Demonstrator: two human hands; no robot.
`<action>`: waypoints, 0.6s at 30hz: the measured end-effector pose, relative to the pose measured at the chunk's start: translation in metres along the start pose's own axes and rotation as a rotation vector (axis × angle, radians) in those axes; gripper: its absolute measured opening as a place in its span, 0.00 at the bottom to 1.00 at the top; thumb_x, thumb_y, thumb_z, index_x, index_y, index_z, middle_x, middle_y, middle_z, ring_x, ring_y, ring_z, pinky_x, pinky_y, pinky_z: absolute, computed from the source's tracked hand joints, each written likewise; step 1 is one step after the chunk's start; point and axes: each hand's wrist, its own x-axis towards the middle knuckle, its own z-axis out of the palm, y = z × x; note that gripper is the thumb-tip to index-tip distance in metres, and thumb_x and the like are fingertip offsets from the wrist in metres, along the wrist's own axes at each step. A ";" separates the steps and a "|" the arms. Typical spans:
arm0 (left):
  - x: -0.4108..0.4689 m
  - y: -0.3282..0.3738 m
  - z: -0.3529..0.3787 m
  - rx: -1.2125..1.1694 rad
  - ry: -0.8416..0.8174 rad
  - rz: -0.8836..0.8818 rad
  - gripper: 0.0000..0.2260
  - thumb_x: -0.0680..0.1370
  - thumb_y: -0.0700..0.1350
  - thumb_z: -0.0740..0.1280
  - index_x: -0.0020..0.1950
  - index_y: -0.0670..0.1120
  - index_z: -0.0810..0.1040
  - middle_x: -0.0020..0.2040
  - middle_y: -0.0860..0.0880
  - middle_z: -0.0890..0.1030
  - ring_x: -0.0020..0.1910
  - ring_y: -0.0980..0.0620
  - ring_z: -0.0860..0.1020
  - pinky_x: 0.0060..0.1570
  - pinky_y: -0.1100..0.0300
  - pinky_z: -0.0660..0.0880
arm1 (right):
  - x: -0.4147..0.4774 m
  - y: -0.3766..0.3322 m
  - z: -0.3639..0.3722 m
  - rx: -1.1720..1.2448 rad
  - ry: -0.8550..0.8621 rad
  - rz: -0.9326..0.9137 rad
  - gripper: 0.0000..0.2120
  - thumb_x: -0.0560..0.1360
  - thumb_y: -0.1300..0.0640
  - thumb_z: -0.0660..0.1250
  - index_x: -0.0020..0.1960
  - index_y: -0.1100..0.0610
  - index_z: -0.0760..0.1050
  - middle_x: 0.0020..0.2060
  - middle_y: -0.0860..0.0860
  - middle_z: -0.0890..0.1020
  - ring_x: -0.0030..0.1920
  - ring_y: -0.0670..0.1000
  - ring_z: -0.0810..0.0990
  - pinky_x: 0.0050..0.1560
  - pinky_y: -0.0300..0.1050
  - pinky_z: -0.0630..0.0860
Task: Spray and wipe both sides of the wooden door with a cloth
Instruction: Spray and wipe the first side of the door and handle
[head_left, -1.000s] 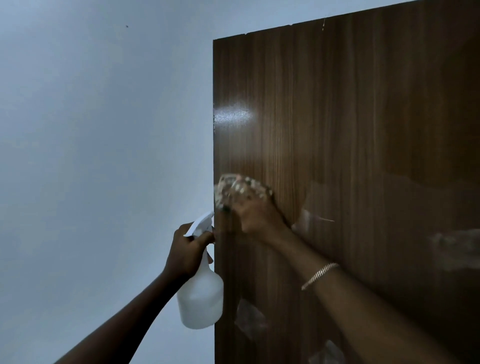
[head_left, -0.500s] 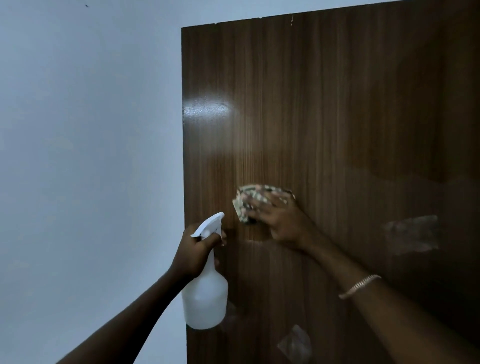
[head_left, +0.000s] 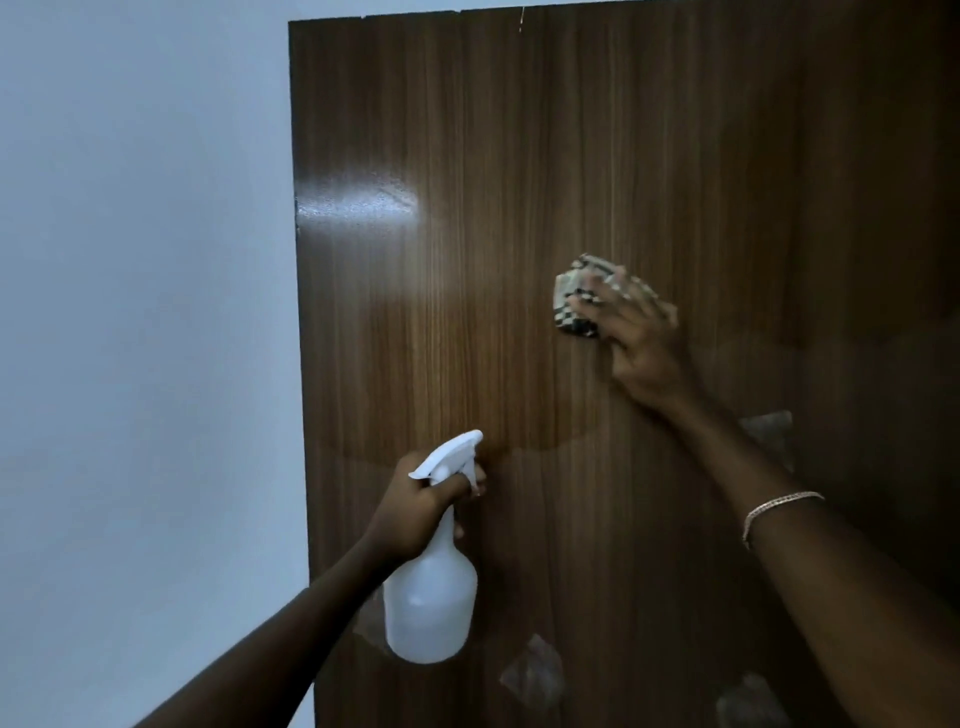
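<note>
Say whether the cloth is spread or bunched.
Bunched: the checked fabric cloth sits as a compact wad under the right hand against the brown wooden door.

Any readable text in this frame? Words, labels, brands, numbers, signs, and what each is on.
No readable text anywhere.
Spray bottle: plain white, no label on the side that shows.
Cloth: checked pattern only, blurred, no lettering.
Wooden door: bare grain, a glare spot and pale patches low down, with no writing visible on them.
</note>
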 end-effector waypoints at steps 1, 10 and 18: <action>0.004 0.001 0.013 -0.006 -0.035 0.012 0.06 0.79 0.37 0.67 0.53 0.40 0.83 0.43 0.46 0.86 0.31 0.44 0.82 0.29 0.56 0.78 | 0.000 0.016 -0.008 0.028 0.024 0.075 0.31 0.76 0.65 0.60 0.75 0.43 0.68 0.79 0.43 0.63 0.81 0.53 0.57 0.72 0.65 0.62; 0.033 0.014 0.070 -0.105 0.057 0.011 0.11 0.73 0.40 0.67 0.47 0.32 0.80 0.39 0.33 0.82 0.29 0.41 0.80 0.29 0.53 0.77 | -0.047 -0.040 0.022 0.031 -0.147 -0.172 0.31 0.75 0.60 0.59 0.78 0.47 0.66 0.79 0.50 0.64 0.81 0.56 0.57 0.78 0.62 0.54; 0.030 0.007 0.061 -0.129 0.079 0.046 0.10 0.73 0.41 0.67 0.50 0.37 0.82 0.43 0.40 0.84 0.36 0.47 0.83 0.29 0.55 0.79 | -0.094 0.055 -0.021 0.025 0.080 0.305 0.29 0.80 0.58 0.55 0.78 0.37 0.59 0.79 0.46 0.63 0.80 0.57 0.57 0.71 0.69 0.62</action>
